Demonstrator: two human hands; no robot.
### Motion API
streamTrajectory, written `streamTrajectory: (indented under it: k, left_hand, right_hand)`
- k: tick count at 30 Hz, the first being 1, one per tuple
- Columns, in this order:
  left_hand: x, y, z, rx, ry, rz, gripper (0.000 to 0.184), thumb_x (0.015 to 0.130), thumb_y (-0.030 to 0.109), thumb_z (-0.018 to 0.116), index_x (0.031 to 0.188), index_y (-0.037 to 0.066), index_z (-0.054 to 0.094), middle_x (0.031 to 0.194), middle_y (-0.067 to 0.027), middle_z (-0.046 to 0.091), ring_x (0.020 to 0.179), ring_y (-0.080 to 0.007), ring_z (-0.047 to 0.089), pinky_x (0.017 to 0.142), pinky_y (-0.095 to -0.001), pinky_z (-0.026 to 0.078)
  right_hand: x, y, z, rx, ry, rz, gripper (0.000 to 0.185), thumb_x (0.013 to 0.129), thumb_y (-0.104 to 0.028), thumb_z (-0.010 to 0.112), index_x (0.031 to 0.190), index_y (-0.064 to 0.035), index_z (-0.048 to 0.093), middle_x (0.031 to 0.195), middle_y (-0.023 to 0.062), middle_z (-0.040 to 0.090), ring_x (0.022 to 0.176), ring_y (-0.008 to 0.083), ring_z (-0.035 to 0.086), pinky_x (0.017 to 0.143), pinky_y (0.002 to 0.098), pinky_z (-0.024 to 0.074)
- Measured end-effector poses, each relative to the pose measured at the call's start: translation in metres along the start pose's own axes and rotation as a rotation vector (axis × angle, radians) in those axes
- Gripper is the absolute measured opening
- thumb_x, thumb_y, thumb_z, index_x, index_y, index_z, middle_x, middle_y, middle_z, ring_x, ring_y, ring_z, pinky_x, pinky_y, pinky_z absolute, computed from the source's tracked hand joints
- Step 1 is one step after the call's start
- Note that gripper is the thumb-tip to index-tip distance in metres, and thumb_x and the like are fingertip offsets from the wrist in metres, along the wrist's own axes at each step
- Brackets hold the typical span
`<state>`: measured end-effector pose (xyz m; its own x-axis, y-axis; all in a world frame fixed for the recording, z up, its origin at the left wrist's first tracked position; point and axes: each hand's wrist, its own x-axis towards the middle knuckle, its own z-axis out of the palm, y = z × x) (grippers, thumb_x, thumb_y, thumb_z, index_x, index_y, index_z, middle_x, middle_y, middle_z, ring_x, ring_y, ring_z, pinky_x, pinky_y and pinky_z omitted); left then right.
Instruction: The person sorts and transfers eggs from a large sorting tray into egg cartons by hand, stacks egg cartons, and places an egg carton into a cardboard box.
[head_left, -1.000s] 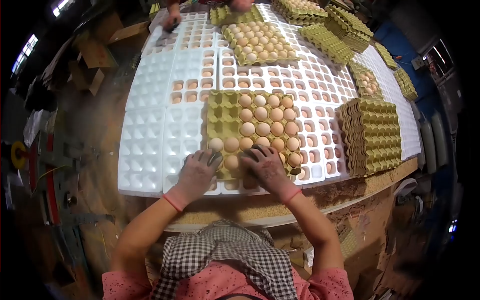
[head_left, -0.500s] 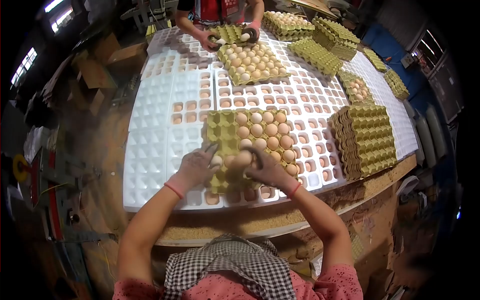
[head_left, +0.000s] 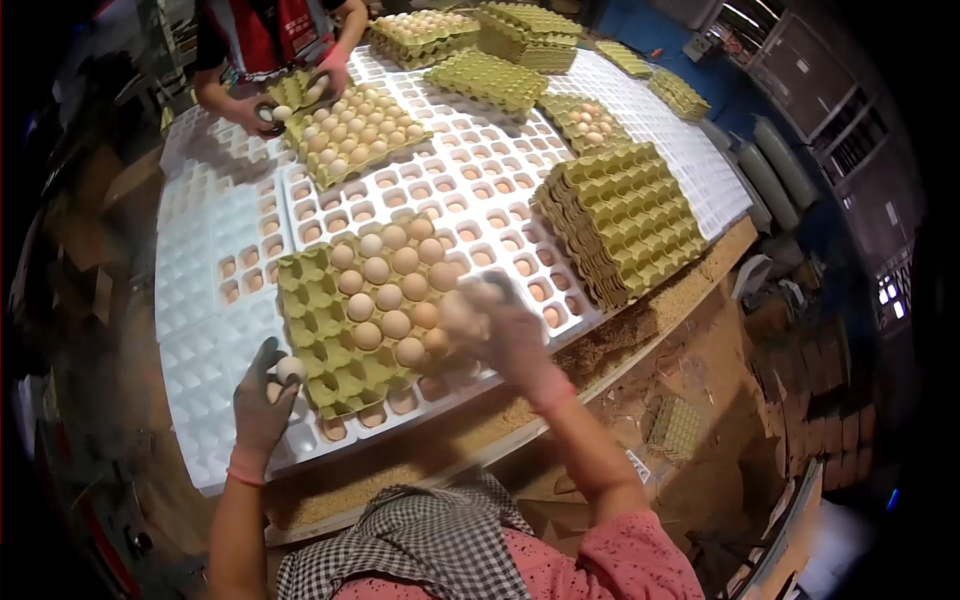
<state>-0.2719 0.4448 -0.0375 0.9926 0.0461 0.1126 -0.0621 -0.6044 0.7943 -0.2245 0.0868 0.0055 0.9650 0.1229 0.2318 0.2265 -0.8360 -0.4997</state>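
Observation:
A yellow-green egg tray (head_left: 335, 330) lies on white moulded trays (head_left: 205, 330) near the table's front. Its left and front cups are bare, while eggs (head_left: 388, 297) fill much of the rest. Left of this tray, my left hand (head_left: 265, 400), in a grey-palmed glove, is closed around eggs (head_left: 290, 369) above the white tray. My right hand (head_left: 510, 335) is over the tray's right edge, blurred by motion, with fingers curled round eggs (head_left: 468, 308). Many white-tray cups farther back hold eggs, seen low inside them.
Stacked egg trays (head_left: 640, 215) stand at the right. Across the table a co-worker (head_left: 270, 40) holds eggs beside another filled tray (head_left: 355, 130). More stacks (head_left: 525, 35) and a loose tray pile (head_left: 490, 82) lie at the back. The table's wooden front edge (head_left: 690, 300) runs below.
The view has swung right. My left hand has moved off the tray's left side with eggs, my right hand to its right side with eggs. The tray's front cups have fewer eggs.

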Motion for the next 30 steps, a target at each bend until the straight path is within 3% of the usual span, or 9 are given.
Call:
streamTrajectory:
  k: [2, 6, 7, 8, 9, 14, 18, 24, 30]
  left_hand:
    - [-0.027, -0.015, -0.019, -0.393, 0.049, -0.305, 0.063, 0.079, -0.001, 0.067, 0.139, 0.000, 0.048, 0.117, -0.0117, 0.064, 0.097, -0.0186, 0.064, 0.083, -0.0305, 0.053]
    - [-0.087, -0.054, -0.043, -0.551, 0.161, -0.367, 0.057, 0.085, 0.006, 0.067, 0.139, 0.000, 0.047, 0.120, -0.0103, 0.061, 0.101, -0.0192, 0.062, 0.083, -0.0308, 0.054]
    - [-0.099, -0.030, -0.050, -0.617, 0.227, -0.392, 0.054, 0.087, 0.006, 0.067, 0.138, 0.000, 0.048, 0.121, -0.0108, 0.061, 0.106, -0.0183, 0.061, 0.086, -0.0301, 0.053]
    - [-0.112, -0.022, -0.061, -0.436, 0.252, -0.460, 0.052, 0.087, 0.005, 0.066, 0.137, -0.001, 0.049, 0.124, -0.0109, 0.060, 0.108, -0.0185, 0.059, 0.091, -0.0298, 0.051]
    - [-0.123, -0.023, -0.070, -0.411, 0.279, -0.479, 0.053, 0.087, 0.004, 0.067, 0.136, 0.000, 0.050, 0.125, -0.0107, 0.059, 0.109, -0.0185, 0.059, 0.093, -0.0297, 0.050]
    - [-0.145, -0.018, -0.081, -0.473, 0.289, -0.453, 0.052, 0.085, 0.005, 0.069, 0.134, 0.002, 0.053, 0.129, -0.0079, 0.059, 0.107, -0.0159, 0.060, 0.091, -0.0289, 0.050]
    - [-0.121, -0.013, -0.062, 0.427, 0.006, -0.054, 0.049, 0.081, 0.020, 0.073, 0.126, 0.014, 0.059, 0.122, -0.0103, 0.061, 0.099, -0.0267, 0.066, 0.083, -0.0359, 0.055]
    - [-0.078, -0.036, -0.061, -0.016, 0.188, -0.042, 0.033, 0.083, 0.011, 0.068, 0.116, 0.006, 0.065, 0.108, -0.0166, 0.061, 0.095, -0.0343, 0.062, 0.082, -0.0399, 0.051]
    - [-0.048, -0.079, -0.035, 0.405, 0.040, 0.155, 0.047, 0.083, 0.012, 0.061, 0.130, 0.006, 0.055, 0.120, -0.0180, 0.054, 0.118, -0.0367, 0.048, 0.106, -0.0478, 0.034]
  right_hand:
    - [-0.019, 0.066, -0.010, -0.352, 0.051, 0.030, 0.051, 0.069, -0.038, 0.085, 0.113, -0.0214, 0.066, 0.122, 0.0110, 0.056, 0.087, 0.0184, 0.066, 0.063, 0.0268, 0.0566]
    - [-0.040, 0.128, 0.004, -0.579, -0.216, 0.112, 0.046, 0.076, -0.041, 0.075, 0.117, -0.0247, 0.064, 0.118, 0.0104, 0.063, 0.109, 0.0301, 0.061, 0.091, 0.0430, 0.0508]
    - [-0.036, 0.114, -0.005, -0.621, -0.096, -0.111, 0.045, 0.077, -0.032, 0.077, 0.118, -0.0194, 0.064, 0.108, 0.0102, 0.067, 0.100, 0.0288, 0.065, 0.086, 0.0410, 0.0528]
    - [-0.027, 0.095, -0.009, -0.256, -0.225, 0.215, 0.047, 0.076, -0.020, 0.077, 0.121, -0.0135, 0.063, 0.093, 0.0095, 0.071, 0.085, 0.0274, 0.068, 0.081, 0.0390, 0.0542]
    - [-0.027, 0.095, -0.001, -0.229, -0.120, 0.094, 0.050, 0.075, -0.010, 0.076, 0.122, -0.0090, 0.062, 0.078, 0.0087, 0.070, 0.074, 0.0271, 0.069, 0.077, 0.0371, 0.0547]
    - [-0.030, -0.063, 0.024, 0.555, -0.342, -0.353, 0.056, 0.078, -0.007, 0.072, 0.131, -0.0077, 0.053, 0.114, 0.0156, 0.060, 0.088, 0.0300, 0.067, 0.079, 0.0382, 0.0528]
    - [-0.061, -0.157, 0.125, 0.455, -0.571, -0.403, 0.053, 0.080, -0.018, 0.073, 0.129, -0.0116, 0.052, 0.108, 0.0141, 0.061, 0.083, 0.0314, 0.066, 0.075, 0.0405, 0.0525]
    - [-0.049, -0.205, 0.154, 0.457, -0.382, -0.177, 0.039, 0.085, -0.017, 0.068, 0.120, -0.0101, 0.055, 0.108, 0.0128, 0.060, 0.082, 0.0339, 0.066, 0.071, 0.0423, 0.0524]
    - [-0.042, -0.188, 0.215, 0.228, -0.177, -0.517, 0.035, 0.084, -0.016, 0.064, 0.116, -0.0071, 0.058, 0.115, 0.0190, 0.056, 0.108, 0.0375, 0.055, 0.092, 0.0471, 0.0460]
